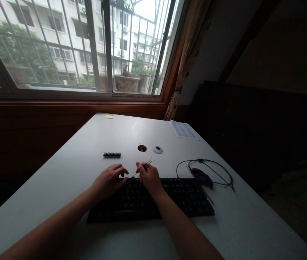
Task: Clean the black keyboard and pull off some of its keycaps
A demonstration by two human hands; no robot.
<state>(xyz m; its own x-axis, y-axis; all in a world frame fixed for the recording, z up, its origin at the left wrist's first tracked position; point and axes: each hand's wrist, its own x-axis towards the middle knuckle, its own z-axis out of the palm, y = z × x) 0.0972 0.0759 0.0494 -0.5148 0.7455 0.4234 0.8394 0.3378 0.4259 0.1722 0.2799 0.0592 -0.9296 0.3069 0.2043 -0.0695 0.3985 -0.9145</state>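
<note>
A black keyboard (180, 198) lies on the white table in front of me. My right hand (149, 177) is closed around a thin wire keycap puller (150, 161); hooked wire ends stick out above the fist, and another wire part points down-left toward the keyboard's top row. My left hand (111, 178) rests over the keyboard's upper left part, its fingers bent and apart, with nothing visible in them. Between the two hands, a dark key (133, 178) shows at the keyboard's back edge. Beyond my left hand stands a short row of black keycaps (112, 155).
Behind the hands are a round cable hole (142, 148) and its loose cover (158, 149). A coiled black cable (224, 169) and a dark purple cloth (202, 177) lie at right. A printed sheet (186, 130) and yellow sticky notes (109, 116) lie near the far edge.
</note>
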